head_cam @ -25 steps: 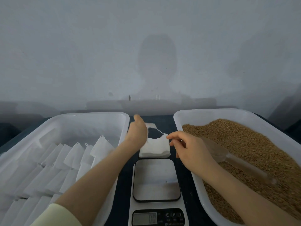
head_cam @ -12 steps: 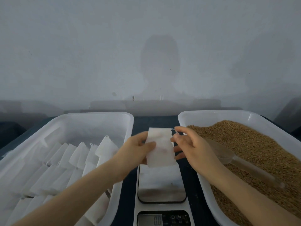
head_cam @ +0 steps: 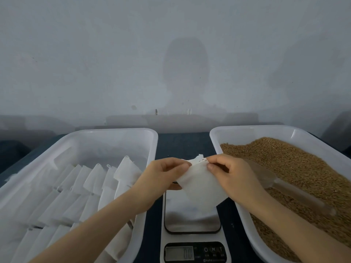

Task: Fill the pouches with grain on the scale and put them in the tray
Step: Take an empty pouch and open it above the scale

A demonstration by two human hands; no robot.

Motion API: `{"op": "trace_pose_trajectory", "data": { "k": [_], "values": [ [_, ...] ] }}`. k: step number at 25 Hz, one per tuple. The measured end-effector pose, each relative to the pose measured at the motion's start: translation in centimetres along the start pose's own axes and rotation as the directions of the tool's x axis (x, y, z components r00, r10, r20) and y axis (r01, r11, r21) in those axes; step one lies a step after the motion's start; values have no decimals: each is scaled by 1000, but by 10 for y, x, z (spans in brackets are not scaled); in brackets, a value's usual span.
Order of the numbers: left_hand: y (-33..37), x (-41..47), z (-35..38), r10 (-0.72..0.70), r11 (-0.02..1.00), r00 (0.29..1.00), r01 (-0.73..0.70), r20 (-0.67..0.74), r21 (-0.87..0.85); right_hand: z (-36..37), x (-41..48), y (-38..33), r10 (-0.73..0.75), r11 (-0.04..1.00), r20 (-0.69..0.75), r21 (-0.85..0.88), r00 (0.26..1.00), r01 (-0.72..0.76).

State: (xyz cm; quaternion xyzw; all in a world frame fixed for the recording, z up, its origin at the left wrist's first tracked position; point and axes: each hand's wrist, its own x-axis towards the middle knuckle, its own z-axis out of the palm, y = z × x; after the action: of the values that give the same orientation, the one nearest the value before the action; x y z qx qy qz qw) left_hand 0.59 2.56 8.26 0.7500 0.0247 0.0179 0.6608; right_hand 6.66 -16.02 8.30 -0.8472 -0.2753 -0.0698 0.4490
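Observation:
An empty white pouch [head_cam: 201,186] hangs above the scale [head_cam: 191,223], held at its top edge by both hands. My left hand [head_cam: 161,173] pinches the left side of its mouth and my right hand [head_cam: 229,173] pinches the right side. The scale's steel plate is bare and its display [head_cam: 179,253] reads 0.0. To the left, the white tray [head_cam: 117,132] holds rows of several filled white pouches [head_cam: 89,179]. At the right stands a white tray [head_cam: 247,129] of brown grain [head_cam: 296,168] with a clear plastic scoop [head_cam: 273,181] lying in it.
A dark table top [head_cam: 182,143] shows between the two trays. A pale wall rises right behind the table. The scale's buttons sit at the near edge.
My left hand picked a pouch up from behind the scale and brought it nearer. Both hands now hold its top edge over the scale plate, and the pouch has tilted.

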Motion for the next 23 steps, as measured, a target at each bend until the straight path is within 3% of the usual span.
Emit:
{"op": "trace_pose_trajectory", "data": {
  "k": [5, 19, 23],
  "values": [
    [2, -4, 3, 8, 979, 994, -29, 106, 201, 3, -1, 2, -96, 994, 3, -60, 995, 96],
    [4, -5, 6, -56, 975, 995, 37, 84, 218, 7, -3, 1, -149, 981, -28, -129, 988, 144],
    [4, -2, 5, -82, 986, 997, 79, 9, 149, 6, -6, -5, -173, 981, -205, -128, 963, 149]
  ]
}}
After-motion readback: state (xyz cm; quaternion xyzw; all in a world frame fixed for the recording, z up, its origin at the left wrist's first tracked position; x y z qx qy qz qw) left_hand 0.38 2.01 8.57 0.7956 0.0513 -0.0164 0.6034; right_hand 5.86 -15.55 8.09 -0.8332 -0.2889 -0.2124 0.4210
